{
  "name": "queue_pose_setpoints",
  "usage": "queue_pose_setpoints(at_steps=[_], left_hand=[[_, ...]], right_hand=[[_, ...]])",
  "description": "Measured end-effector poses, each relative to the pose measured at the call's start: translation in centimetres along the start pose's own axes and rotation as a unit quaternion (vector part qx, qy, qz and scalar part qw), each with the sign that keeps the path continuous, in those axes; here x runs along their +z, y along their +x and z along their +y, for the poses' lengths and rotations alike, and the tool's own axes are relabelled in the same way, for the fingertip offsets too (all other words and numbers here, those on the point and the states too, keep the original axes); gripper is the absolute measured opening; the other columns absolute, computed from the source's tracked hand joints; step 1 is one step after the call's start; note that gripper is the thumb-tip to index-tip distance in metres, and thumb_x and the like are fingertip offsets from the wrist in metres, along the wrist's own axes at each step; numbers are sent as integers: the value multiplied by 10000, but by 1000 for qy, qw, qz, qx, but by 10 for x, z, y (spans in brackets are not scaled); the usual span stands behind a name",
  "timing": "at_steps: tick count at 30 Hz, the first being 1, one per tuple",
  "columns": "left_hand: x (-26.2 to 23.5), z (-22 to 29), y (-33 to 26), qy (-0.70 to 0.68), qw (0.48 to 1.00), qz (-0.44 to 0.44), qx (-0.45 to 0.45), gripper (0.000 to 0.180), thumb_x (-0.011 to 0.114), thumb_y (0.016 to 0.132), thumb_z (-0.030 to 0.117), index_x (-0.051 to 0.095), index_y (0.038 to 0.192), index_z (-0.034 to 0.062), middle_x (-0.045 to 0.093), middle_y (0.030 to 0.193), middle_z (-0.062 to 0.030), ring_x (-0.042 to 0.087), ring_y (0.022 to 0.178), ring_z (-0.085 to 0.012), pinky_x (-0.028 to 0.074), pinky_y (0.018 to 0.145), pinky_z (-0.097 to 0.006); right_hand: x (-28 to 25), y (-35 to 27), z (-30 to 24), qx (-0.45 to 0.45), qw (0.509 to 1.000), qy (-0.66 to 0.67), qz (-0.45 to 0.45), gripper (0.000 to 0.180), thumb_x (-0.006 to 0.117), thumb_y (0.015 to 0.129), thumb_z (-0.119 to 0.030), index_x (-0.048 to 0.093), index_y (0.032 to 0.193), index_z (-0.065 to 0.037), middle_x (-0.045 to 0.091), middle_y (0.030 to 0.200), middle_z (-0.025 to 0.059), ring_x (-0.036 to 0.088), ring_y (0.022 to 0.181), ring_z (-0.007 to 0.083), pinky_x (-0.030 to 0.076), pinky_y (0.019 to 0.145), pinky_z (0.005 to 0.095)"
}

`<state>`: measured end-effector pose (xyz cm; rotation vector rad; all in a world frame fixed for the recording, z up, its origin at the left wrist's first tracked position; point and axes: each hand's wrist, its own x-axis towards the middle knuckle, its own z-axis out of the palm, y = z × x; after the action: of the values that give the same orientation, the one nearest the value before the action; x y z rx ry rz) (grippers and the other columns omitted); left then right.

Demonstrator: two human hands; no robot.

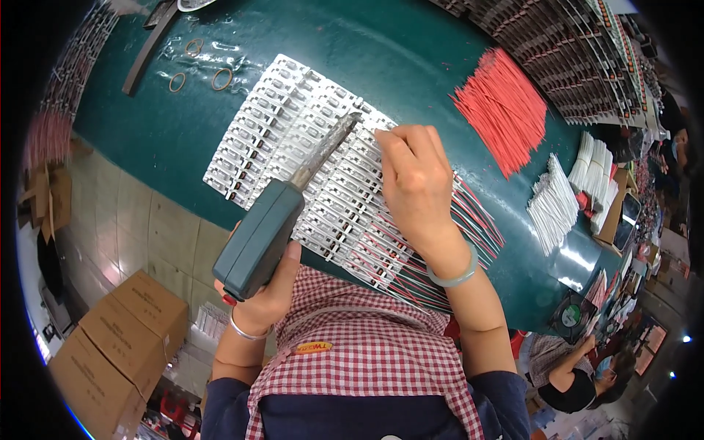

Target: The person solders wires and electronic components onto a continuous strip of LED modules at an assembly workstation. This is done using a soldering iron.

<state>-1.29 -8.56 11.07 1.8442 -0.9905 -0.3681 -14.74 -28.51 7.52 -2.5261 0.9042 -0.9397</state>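
Note:
My left hand [273, 295] is wrapped around the dark grey-green body of a soldering gun [258, 236]. Its long metal barrel slants up to the right, and the tip is over the upper part of a sheet of white lamp-like module boards [275, 121]. Close to that tip, my right hand [416, 180] is closed in a pinch at the sheet's right part; whatever lies between thumb and finger is too small to make out. Thin red and white wires [477, 220] run out from the boards' right side, passing under my right wrist.
A pile of red wires [504, 110] lies at the back right of the green table [389, 44]. White wires [551, 205] and tied white bundles [592, 172] are farther right, near a small fan [570, 315]. Rubber bands [222, 79] lie back left. Cardboard boxes [132, 326] stand on the floor; a co-worker [576, 374] sits at right.

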Motion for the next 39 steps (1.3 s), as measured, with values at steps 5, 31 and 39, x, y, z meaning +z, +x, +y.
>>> queue_pose_setpoints(at_steps=[5,31,39], left_hand=[[-1,-3,-11,-49,994,27,-93,277,826,825,42,720,1057,-67,747,999,-105,702,845,-181,556,777,-312],[2,-6,-3,-61,994,41,-81,275,842,768,35,723,999,-56,741,897,-99,682,751,-148,533,671,-274],[-4,-1,7,-49,993,54,-88,272,829,772,35,724,1003,-62,746,894,-110,686,739,-154,538,668,-278]], right_hand=[[-64,-24,22,60,997,-51,22,193,719,775,65,699,957,6,643,932,114,622,878,283,520,731,384],[-160,-122,137,226,930,-263,118,72,680,891,-20,693,960,-38,704,946,112,674,892,294,524,809,390],[-155,-63,111,231,886,-396,67,88,694,867,-25,735,942,-47,714,914,125,690,857,307,529,772,387]])
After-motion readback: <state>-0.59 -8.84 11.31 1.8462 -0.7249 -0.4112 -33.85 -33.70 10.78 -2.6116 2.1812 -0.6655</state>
